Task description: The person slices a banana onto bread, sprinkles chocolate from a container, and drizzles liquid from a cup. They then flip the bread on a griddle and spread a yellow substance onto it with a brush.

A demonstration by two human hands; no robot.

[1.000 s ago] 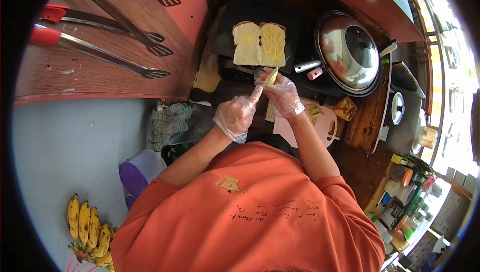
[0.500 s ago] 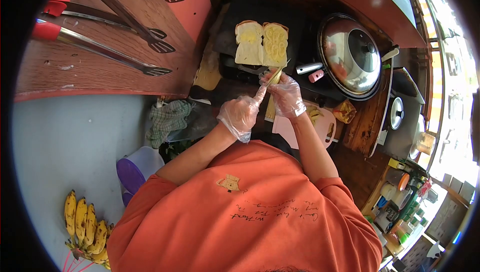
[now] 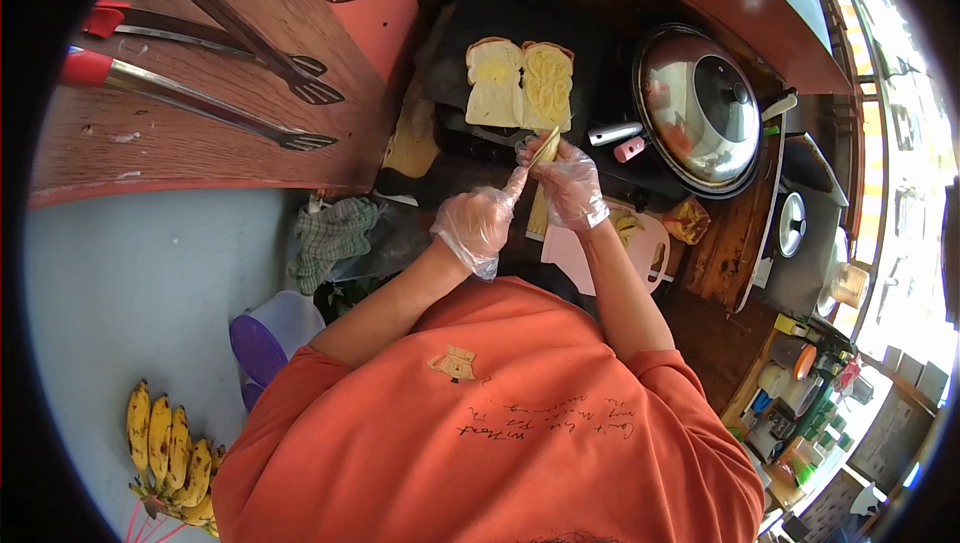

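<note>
My right hand (image 3: 572, 191), in a clear plastic glove, is closed around a peeled piece of banana (image 3: 551, 147), its tip pointing up toward the bread. My left hand (image 3: 474, 227), gloved too, is closed with a finger stretched toward the banana. A thin blade, seemingly of a knife (image 3: 541, 154), lies against the banana's side; the left fingers hide its handle. Just beyond my hands, two bread slices lie side by side on a dark griddle (image 3: 500, 28). Banana slices cover the right bread slice (image 3: 548, 88); the left bread slice (image 3: 494, 93) has a yellowish spread on its upper part.
A lidded pan (image 3: 700, 108) stands right of the griddle. Below my right hand lies a pink cutting board (image 3: 580, 263) with banana pieces. Tongs (image 3: 205, 98) rest on the wooden surface at left. A checked cloth (image 3: 335, 238) hangs nearby, and a banana bunch (image 3: 170, 448) is at lower left.
The banana has tilted more upright in my right hand, with the blade still against it. Both hands stay near the bread's lower edge; the whole view has shifted slightly.
</note>
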